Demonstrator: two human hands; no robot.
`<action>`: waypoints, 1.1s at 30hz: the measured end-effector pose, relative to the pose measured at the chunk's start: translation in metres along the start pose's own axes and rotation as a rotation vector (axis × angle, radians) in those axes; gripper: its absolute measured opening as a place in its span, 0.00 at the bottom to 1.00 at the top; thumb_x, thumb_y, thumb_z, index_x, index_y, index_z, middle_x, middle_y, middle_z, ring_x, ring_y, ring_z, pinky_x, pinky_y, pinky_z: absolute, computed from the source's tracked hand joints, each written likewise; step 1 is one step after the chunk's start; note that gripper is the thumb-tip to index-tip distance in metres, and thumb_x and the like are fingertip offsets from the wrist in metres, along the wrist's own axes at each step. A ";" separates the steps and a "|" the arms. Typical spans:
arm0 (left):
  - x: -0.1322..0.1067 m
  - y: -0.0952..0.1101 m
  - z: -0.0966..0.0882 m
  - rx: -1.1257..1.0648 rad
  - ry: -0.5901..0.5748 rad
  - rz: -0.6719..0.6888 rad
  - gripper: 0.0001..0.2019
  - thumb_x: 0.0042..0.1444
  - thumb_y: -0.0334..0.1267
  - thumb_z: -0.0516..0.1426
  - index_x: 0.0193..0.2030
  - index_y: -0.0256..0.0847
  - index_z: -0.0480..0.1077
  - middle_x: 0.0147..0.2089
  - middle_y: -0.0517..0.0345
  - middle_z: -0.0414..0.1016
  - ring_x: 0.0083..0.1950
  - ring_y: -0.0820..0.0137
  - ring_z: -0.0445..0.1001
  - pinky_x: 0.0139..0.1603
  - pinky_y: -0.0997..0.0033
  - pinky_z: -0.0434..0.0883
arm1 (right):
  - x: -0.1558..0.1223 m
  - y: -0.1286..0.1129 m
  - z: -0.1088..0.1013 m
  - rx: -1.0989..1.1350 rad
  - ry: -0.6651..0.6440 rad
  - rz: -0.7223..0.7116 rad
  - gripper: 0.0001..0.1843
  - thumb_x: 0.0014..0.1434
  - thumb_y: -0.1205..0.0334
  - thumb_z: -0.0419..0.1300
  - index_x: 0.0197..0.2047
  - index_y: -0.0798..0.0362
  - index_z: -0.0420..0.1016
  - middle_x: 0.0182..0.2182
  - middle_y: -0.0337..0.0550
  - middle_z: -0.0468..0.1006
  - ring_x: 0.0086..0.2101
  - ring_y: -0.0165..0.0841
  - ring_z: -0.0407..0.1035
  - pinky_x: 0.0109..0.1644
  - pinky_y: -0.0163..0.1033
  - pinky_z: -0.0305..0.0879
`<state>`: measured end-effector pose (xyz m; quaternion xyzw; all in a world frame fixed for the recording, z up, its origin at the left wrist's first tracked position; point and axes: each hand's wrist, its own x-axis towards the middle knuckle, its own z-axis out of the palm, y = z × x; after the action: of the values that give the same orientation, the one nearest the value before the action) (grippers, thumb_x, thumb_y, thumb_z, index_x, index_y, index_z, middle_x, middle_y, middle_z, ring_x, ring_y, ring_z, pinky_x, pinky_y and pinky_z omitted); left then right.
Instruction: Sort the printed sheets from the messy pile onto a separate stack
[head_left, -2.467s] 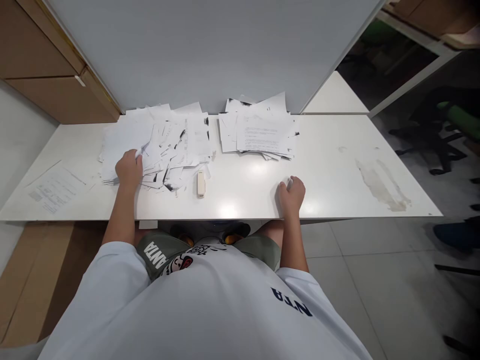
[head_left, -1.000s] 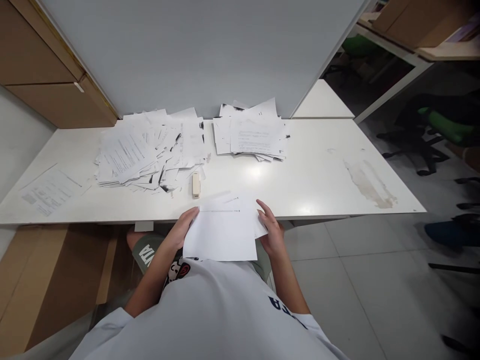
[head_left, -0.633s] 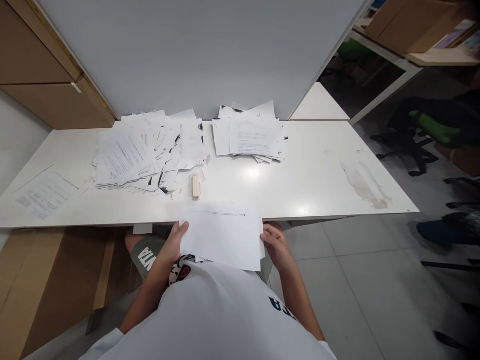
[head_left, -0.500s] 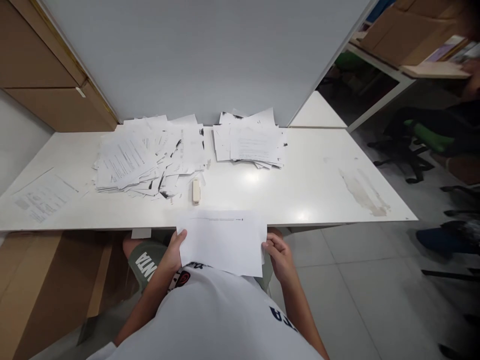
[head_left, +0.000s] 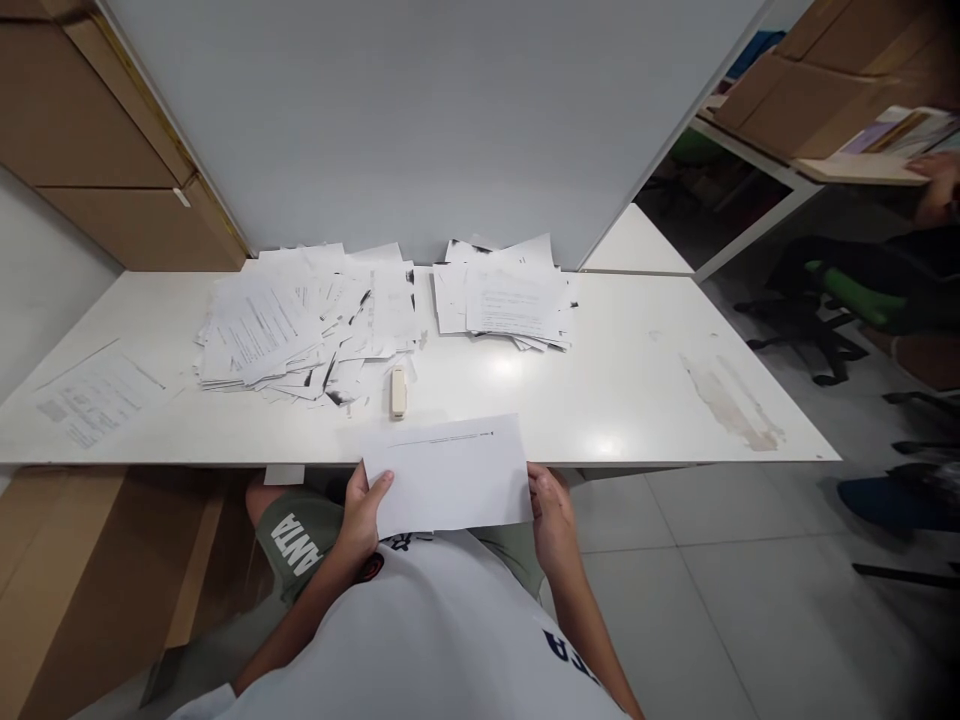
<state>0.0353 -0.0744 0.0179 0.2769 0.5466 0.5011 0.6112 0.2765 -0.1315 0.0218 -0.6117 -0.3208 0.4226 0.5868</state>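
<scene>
Head view, live: what's up?

A sheet [head_left: 448, 475], held over the near edge of the surface [head_left: 637, 400]! The left hand [head_left: 365, 515] pinches its lower left side, thumb on top; the right hand [head_left: 553, 520] pinches its right side.

And beyond?

A messy pile [head_left: 300, 330] and a neater stack [head_left: 502, 300], side by side near the far edge.
</scene>
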 end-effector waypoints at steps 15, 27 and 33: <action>0.033 0.002 0.042 0.265 -0.288 0.705 0.15 0.57 0.51 0.61 0.39 0.42 0.69 0.37 0.55 0.76 0.41 0.65 0.76 0.43 0.65 0.73 | 0.034 0.001 -0.002 -0.017 0.326 -0.306 0.14 0.56 0.50 0.62 0.39 0.51 0.73 0.32 0.39 0.74 0.33 0.34 0.67 0.40 0.39 0.63; 0.062 -0.022 0.075 0.419 -0.246 1.063 0.05 0.64 0.37 0.56 0.45 0.43 0.65 0.40 0.56 0.71 0.42 0.69 0.74 0.44 0.68 0.72 | 0.109 0.019 0.027 0.140 0.517 -0.306 0.08 0.48 0.59 0.55 0.33 0.50 0.63 0.27 0.34 0.66 0.32 0.31 0.63 0.41 0.38 0.61; 0.053 -0.010 0.067 0.291 -0.330 1.261 0.09 0.62 0.30 0.56 0.48 0.44 0.65 0.39 0.56 0.72 0.41 0.69 0.75 0.42 0.65 0.75 | 0.096 -0.003 0.038 0.242 0.523 -0.423 0.04 0.50 0.66 0.53 0.32 0.49 0.63 0.26 0.35 0.70 0.32 0.32 0.66 0.45 0.42 0.63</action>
<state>0.0967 -0.0156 0.0051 0.6961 0.2414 0.6346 0.2333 0.2847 -0.0293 0.0128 -0.5453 -0.2270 0.1558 0.7917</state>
